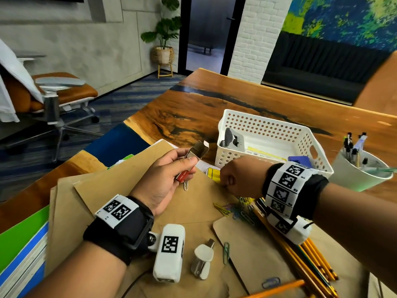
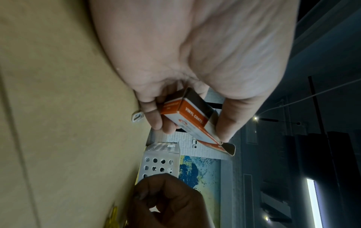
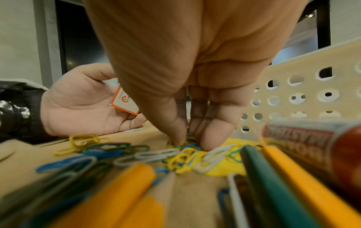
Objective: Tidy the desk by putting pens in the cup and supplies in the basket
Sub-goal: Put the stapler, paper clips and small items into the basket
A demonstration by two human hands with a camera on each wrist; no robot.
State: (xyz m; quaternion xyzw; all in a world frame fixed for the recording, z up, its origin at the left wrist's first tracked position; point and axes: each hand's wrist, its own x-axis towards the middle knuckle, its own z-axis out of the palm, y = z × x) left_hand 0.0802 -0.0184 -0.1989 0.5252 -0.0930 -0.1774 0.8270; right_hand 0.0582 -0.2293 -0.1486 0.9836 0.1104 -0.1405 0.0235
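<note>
My left hand holds a small orange-and-white paper clip box above the brown envelopes, its top flap open. In the left wrist view the thumb and fingers of the left hand pinch the box by its sides. My right hand is down on the desk just in front of the white basket. Its fingertips pinch into a pile of coloured paper clips. More clips lie scattered under my right wrist. A white cup at the right holds several pens.
Yellow pencils lie at the lower right. A small white tool and single clips rest on the brown envelopes. Green and blue folders are stacked at the left. The basket holds a stapler and note pads. Yellow sticky notes lie beside it.
</note>
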